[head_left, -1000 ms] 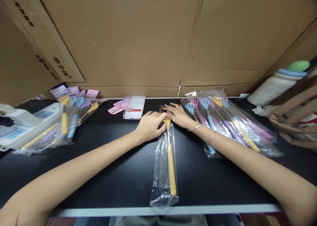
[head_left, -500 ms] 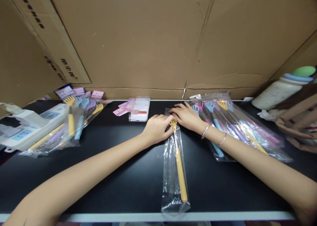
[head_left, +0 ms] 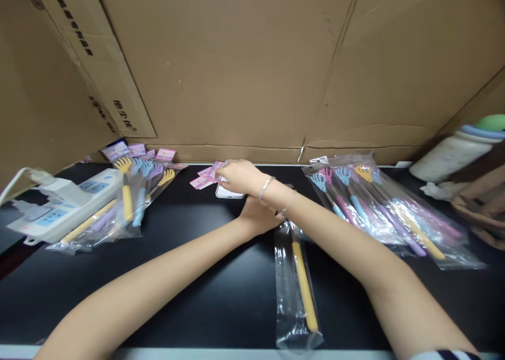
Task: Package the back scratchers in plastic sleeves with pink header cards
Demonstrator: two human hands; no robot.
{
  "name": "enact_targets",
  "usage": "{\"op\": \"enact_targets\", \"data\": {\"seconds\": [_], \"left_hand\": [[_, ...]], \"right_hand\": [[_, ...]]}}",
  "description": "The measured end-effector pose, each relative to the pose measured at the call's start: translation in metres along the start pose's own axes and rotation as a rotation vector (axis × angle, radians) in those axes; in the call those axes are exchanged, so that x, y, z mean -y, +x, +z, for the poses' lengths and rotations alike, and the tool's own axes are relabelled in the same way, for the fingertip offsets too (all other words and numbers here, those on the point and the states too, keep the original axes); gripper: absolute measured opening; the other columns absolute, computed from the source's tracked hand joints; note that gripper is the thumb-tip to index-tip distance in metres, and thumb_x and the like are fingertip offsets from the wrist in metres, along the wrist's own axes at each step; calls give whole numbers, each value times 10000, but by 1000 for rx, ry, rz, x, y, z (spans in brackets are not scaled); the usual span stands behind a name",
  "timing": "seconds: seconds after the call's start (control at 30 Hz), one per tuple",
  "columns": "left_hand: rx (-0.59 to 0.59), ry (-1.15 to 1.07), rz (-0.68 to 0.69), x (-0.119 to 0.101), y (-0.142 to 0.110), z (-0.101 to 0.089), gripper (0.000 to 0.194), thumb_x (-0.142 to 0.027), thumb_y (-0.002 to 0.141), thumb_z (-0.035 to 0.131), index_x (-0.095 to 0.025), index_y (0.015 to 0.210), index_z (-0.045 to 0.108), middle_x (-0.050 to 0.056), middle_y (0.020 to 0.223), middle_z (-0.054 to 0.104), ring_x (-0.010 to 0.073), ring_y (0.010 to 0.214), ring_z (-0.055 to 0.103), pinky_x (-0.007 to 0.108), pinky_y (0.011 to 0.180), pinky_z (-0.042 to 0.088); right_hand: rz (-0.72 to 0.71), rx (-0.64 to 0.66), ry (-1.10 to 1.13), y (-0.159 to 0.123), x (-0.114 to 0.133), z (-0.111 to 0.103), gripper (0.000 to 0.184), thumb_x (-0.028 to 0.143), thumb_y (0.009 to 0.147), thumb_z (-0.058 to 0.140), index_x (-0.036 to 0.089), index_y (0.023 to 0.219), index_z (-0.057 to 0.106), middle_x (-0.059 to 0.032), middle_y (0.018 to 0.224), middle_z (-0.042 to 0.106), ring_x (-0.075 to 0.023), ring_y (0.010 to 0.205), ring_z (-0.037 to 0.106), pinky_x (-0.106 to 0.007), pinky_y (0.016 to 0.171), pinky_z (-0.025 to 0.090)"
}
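Note:
A yellow-handled back scratcher (head_left: 303, 286) lies in a clear plastic bag (head_left: 284, 297) on the black table. My left hand (head_left: 258, 215) is closed at the top end of this bag, its fingers largely hidden beneath my right wrist; the scratcher's claw is covered too. Crossing over it, my right hand (head_left: 240, 176) is at the small pink cards (head_left: 203, 177), its bent fingers closed at the edge of the nearest card. A white phone (head_left: 229, 194) lies under that hand, mostly covered.
Bagged back scratchers (head_left: 381, 207) in several colours lie on the right, more bagged ones (head_left: 127, 197) on the left against a white power strip (head_left: 73, 213). A bottle (head_left: 453, 152) and a brown bag (head_left: 483, 207) stand far right. Cardboard (head_left: 236, 71) walls the back.
My right hand has left the bag's top and crossed leftward over my left hand to the pink cards. The left hand stays at the bag. The view has shifted slightly.

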State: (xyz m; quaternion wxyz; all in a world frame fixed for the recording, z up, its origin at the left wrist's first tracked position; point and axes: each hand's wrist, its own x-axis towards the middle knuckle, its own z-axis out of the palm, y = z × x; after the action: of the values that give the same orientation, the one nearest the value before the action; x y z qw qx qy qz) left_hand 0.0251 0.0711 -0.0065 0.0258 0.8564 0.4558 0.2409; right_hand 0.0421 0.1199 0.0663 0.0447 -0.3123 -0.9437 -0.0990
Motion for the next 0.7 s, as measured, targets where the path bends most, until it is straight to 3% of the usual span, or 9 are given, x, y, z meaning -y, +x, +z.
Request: {"op": "enact_targets", "data": {"seconds": [0.13, 0.27, 0.37, 0.5, 0.7], "left_hand": [[56, -103, 49, 2, 0, -4, 245, -302, 856, 480, -225, 1081, 534, 33, 1003, 628, 187, 910, 578, 325, 814, 471], [44, -53, 21, 5, 5, 2, 246, -286, 865, 464, -230, 1093, 536, 32, 1016, 632, 194, 936, 577, 338, 823, 466], [6, -30, 15, 6, 8, 7, 240, -273, 860, 465, -239, 1086, 539, 23, 1027, 641, 196, 981, 572, 332, 843, 462], [34, -28, -3, 0, 8, 2, 224, -264, 862, 476, -236, 1073, 548, 21, 1036, 648, 191, 1004, 567, 322, 856, 466], [9, -30, -33, -6, 5, -5, 206, -295, 853, 511, -249, 1046, 566, 1, 1022, 658, 174, 989, 573, 295, 830, 494]], "right_hand": [[-46, 81, -22, 43, 28, 16, 263, 175, 873, 449, 152, 1040, 651, -125, 1076, 662, -251, 1073, 555, -383, 858, 431], [-42, 138, -9, 64, 42, 33, 295, 266, 897, 454, 126, 1097, 620, -129, 1195, 614, -262, 1163, 491, -444, 951, 373], [-49, 155, -11, 64, 47, 41, 342, 320, 900, 460, 119, 1140, 596, -133, 1222, 596, -265, 1176, 478, -471, 993, 326], [-102, 71, -13, 55, 54, 45, 307, 292, 908, 449, 141, 1131, 597, -125, 1184, 616, -258, 1150, 499, -498, 1011, 300], [-233, -48, -23, 35, 67, 43, 290, 276, 938, 395, 175, 1049, 644, -100, 1092, 659, -233, 1067, 565, -430, 942, 388]]}}
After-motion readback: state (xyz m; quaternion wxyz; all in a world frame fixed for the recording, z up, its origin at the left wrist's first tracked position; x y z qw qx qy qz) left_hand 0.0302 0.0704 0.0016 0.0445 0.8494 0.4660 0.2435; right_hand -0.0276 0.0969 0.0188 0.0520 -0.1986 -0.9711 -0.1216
